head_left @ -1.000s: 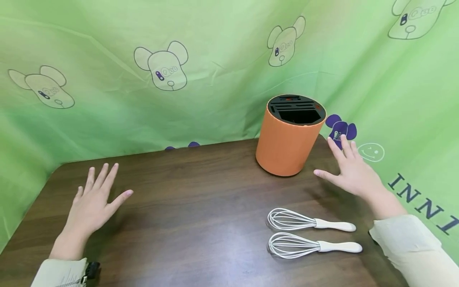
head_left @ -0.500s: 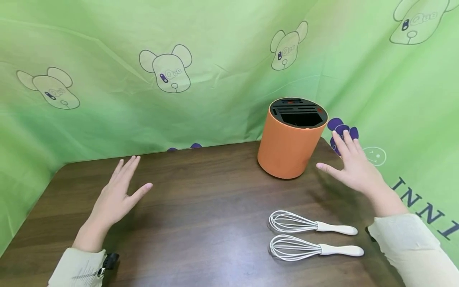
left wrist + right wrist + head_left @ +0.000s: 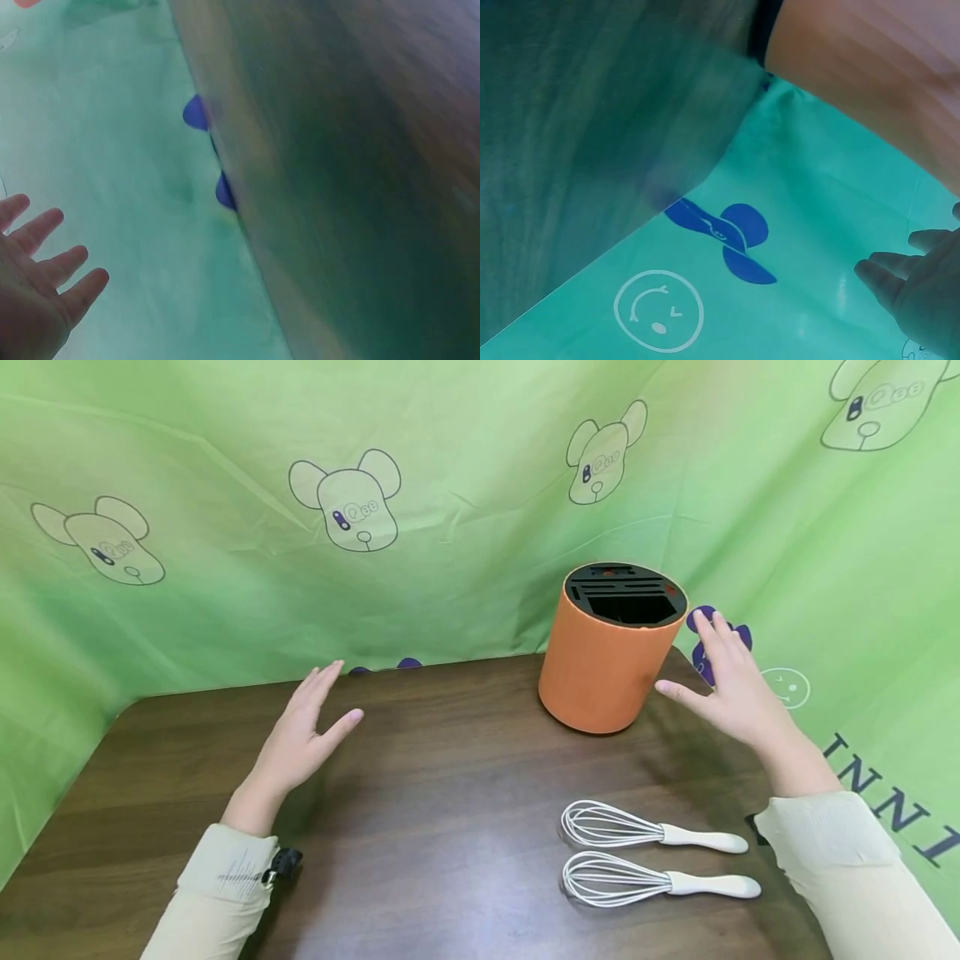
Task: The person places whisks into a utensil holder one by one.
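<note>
Just beside the orange holder [image 3: 603,670], an outstretched right hand [image 3: 735,695]

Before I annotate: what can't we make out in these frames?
Orange holder: inside of its large slot, head view; too dark.
Whisks: exact wire count, head view; wires overlap and are too fine.
Left hand: partly cut off by the left edge, left wrist view.
Right hand: partly cut off by the right edge, right wrist view.
Black item at the right wrist: mostly behind the sleeve, head view.
</note>
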A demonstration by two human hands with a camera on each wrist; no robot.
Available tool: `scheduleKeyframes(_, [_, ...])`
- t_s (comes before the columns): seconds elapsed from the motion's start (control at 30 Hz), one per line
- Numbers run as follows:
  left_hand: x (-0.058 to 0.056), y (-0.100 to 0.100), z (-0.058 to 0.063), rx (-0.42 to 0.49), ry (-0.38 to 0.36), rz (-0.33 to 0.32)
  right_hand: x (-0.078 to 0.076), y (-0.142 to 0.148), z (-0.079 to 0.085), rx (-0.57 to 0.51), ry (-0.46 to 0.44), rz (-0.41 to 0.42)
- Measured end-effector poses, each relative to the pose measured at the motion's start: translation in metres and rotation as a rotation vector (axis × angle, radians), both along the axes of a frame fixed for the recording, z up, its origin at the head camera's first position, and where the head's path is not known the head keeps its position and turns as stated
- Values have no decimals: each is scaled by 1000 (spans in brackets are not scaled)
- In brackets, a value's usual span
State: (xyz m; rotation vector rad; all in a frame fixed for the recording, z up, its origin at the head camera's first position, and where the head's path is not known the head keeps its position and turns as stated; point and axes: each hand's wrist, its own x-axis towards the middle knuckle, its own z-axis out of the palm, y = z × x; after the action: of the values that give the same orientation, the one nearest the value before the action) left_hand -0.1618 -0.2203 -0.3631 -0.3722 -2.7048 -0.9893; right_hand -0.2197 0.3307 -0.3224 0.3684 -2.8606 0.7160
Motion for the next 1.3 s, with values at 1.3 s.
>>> scheduleKeyframes(1.3, [-56,128,19,98,119,-285,-27,-23,11,-266,83,89])
